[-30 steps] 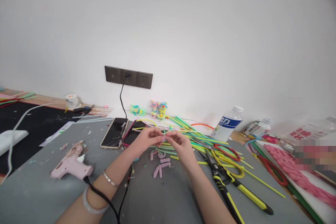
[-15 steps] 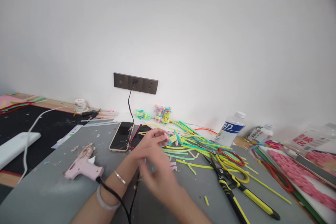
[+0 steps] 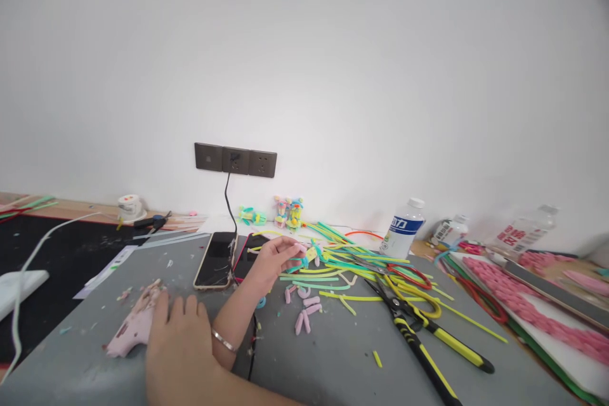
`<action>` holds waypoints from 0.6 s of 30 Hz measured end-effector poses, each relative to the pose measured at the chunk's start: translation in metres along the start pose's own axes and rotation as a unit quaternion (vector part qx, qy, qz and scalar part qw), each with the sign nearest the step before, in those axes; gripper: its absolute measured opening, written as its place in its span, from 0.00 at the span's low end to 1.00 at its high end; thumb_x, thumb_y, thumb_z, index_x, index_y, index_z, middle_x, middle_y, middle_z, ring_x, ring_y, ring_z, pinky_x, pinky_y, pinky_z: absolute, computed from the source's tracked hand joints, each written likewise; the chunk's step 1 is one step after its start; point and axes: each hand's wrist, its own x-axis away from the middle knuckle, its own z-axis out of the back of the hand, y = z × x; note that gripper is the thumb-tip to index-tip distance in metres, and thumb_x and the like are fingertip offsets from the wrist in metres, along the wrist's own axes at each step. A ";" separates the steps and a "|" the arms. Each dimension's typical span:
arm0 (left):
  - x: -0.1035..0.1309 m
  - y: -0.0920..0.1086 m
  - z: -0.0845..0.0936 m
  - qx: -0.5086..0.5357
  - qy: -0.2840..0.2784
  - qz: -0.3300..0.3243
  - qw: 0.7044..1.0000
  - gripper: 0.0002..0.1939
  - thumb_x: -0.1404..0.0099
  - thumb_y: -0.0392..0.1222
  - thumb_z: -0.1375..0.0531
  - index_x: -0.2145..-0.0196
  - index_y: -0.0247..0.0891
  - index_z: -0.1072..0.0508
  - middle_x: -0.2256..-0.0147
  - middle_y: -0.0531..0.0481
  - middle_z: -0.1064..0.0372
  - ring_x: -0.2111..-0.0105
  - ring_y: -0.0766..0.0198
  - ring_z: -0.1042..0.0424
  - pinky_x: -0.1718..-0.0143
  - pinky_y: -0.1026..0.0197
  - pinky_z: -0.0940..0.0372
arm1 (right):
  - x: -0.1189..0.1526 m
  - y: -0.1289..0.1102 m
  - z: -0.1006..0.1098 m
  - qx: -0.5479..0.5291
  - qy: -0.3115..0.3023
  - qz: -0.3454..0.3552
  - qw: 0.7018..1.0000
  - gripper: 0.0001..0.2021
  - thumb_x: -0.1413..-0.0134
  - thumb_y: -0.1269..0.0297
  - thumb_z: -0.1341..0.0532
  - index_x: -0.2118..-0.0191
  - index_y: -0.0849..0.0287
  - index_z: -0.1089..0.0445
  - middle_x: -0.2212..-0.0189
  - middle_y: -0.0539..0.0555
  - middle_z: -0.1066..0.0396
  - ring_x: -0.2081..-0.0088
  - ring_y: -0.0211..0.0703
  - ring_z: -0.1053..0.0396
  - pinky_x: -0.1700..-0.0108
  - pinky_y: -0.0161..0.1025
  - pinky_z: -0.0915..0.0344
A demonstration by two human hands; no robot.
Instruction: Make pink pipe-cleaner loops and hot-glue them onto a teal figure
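Observation:
My left hand is closed, thumb and fingers pinching a small green and yellow pipe-cleaner figure near its pink end. Crossing over my left forearm, my right hand covers the handle of a pink glue gun, its fingers closed over it; the grip itself is hidden. Short pink pipe-cleaner pieces lie on the grey mat just right of my left wrist. Beyond the held figure spreads a pile of green and yellow pipe cleaners.
Black-and-yellow pliers and scissors lie at right, near a bottle. A phone rests left of my left hand. Finished-looking small figures stand by the wall, below a socket panel.
My right hand has moved left from beside my left hand, across my left forearm, onto the glue gun. The left hand still holds the figure. The view has shifted slightly.

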 end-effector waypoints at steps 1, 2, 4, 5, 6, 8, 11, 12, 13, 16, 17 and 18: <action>0.000 0.000 0.000 -0.001 0.001 0.001 1.000 0.24 0.61 0.52 0.22 0.72 0.35 0.25 0.69 0.48 0.22 0.67 0.64 0.24 0.65 0.65 0.29 | -0.002 0.002 0.002 0.001 -0.015 0.004 1.000 0.24 0.40 0.78 0.41 0.38 0.72 0.38 0.58 0.72 0.22 0.59 0.57 0.22 0.64 0.49 0.24; 0.000 -0.001 -0.001 -0.002 0.002 0.003 1.000 0.25 0.61 0.52 0.22 0.72 0.35 0.25 0.70 0.49 0.22 0.67 0.64 0.24 0.65 0.65 0.29 | -0.003 0.003 0.004 0.002 -0.026 0.014 1.000 0.25 0.41 0.79 0.41 0.38 0.72 0.39 0.58 0.72 0.22 0.59 0.56 0.21 0.63 0.49 0.24; 0.000 -0.001 -0.001 -0.006 0.006 0.005 1.000 0.25 0.61 0.52 0.22 0.73 0.35 0.26 0.71 0.50 0.23 0.68 0.64 0.24 0.65 0.64 0.29 | -0.003 0.007 0.008 -0.001 -0.039 0.043 0.998 0.25 0.41 0.79 0.42 0.38 0.73 0.40 0.58 0.71 0.22 0.59 0.56 0.21 0.59 0.50 0.25; -0.001 -0.002 -0.002 -0.010 0.007 0.005 1.000 0.25 0.61 0.53 0.22 0.72 0.35 0.26 0.71 0.50 0.23 0.68 0.64 0.24 0.65 0.64 0.29 | -0.001 0.010 0.011 -0.010 -0.043 0.055 0.998 0.25 0.41 0.78 0.42 0.38 0.73 0.40 0.58 0.70 0.22 0.59 0.56 0.21 0.57 0.51 0.26; -0.001 -0.003 -0.001 -0.014 0.009 0.005 1.000 0.25 0.61 0.53 0.22 0.72 0.35 0.26 0.71 0.50 0.23 0.68 0.64 0.24 0.65 0.64 0.30 | 0.001 0.013 0.014 -0.026 -0.044 0.062 0.997 0.24 0.41 0.76 0.41 0.39 0.73 0.40 0.57 0.69 0.22 0.58 0.57 0.21 0.55 0.53 0.27; -0.001 -0.005 -0.001 -0.025 0.010 0.004 1.000 0.25 0.60 0.53 0.23 0.72 0.35 0.26 0.71 0.50 0.24 0.68 0.64 0.24 0.65 0.64 0.30 | 0.006 0.020 0.021 -0.082 -0.047 0.065 0.993 0.22 0.41 0.72 0.40 0.42 0.72 0.38 0.55 0.69 0.23 0.56 0.60 0.22 0.53 0.55 0.28; -0.002 -0.009 0.000 -0.043 0.004 0.005 0.999 0.23 0.57 0.52 0.23 0.71 0.35 0.25 0.71 0.49 0.24 0.68 0.63 0.25 0.65 0.63 0.30 | 0.008 0.031 0.030 -0.234 -0.014 0.051 0.971 0.23 0.38 0.68 0.43 0.39 0.69 0.41 0.49 0.70 0.26 0.52 0.60 0.24 0.54 0.53 0.28; -0.002 -0.010 0.000 -0.048 0.002 0.004 0.999 0.22 0.56 0.51 0.24 0.70 0.34 0.25 0.71 0.49 0.24 0.68 0.63 0.25 0.65 0.64 0.30 | 0.007 0.036 0.034 -0.300 0.001 0.047 0.953 0.23 0.36 0.67 0.44 0.37 0.67 0.42 0.49 0.69 0.26 0.52 0.58 0.24 0.55 0.50 0.27; -0.002 -0.011 0.000 -0.053 0.000 0.003 0.999 0.21 0.55 0.50 0.24 0.70 0.34 0.24 0.71 0.49 0.25 0.68 0.63 0.25 0.65 0.64 0.30 | 0.005 0.041 0.037 -0.370 0.016 0.047 0.928 0.23 0.35 0.66 0.46 0.37 0.66 0.43 0.50 0.67 0.25 0.54 0.54 0.23 0.58 0.46 0.27; 0.000 -0.013 -0.002 -0.062 -0.003 -0.003 0.998 0.19 0.46 0.49 0.27 0.64 0.34 0.23 0.65 0.46 0.24 0.64 0.61 0.25 0.61 0.61 0.29 | 0.000 0.064 0.051 -0.561 0.068 0.080 0.821 0.20 0.33 0.66 0.51 0.39 0.64 0.43 0.61 0.58 0.24 0.70 0.43 0.25 0.66 0.39 0.28; 0.000 -0.013 -0.002 -0.064 -0.003 -0.004 0.998 0.18 0.42 0.49 0.29 0.59 0.34 0.24 0.61 0.45 0.25 0.61 0.60 0.25 0.59 0.59 0.29 | 0.002 0.075 0.057 -0.596 0.111 0.096 0.789 0.19 0.34 0.64 0.50 0.40 0.62 0.42 0.62 0.56 0.25 0.71 0.42 0.26 0.66 0.39 0.28; 0.000 -0.012 -0.003 -0.065 -0.003 -0.006 0.998 0.18 0.37 0.48 0.33 0.55 0.35 0.25 0.56 0.43 0.26 0.58 0.58 0.25 0.57 0.56 0.28 | 0.005 0.088 0.064 -0.604 0.137 0.100 0.778 0.19 0.35 0.62 0.48 0.41 0.60 0.41 0.63 0.54 0.26 0.69 0.41 0.26 0.66 0.38 0.29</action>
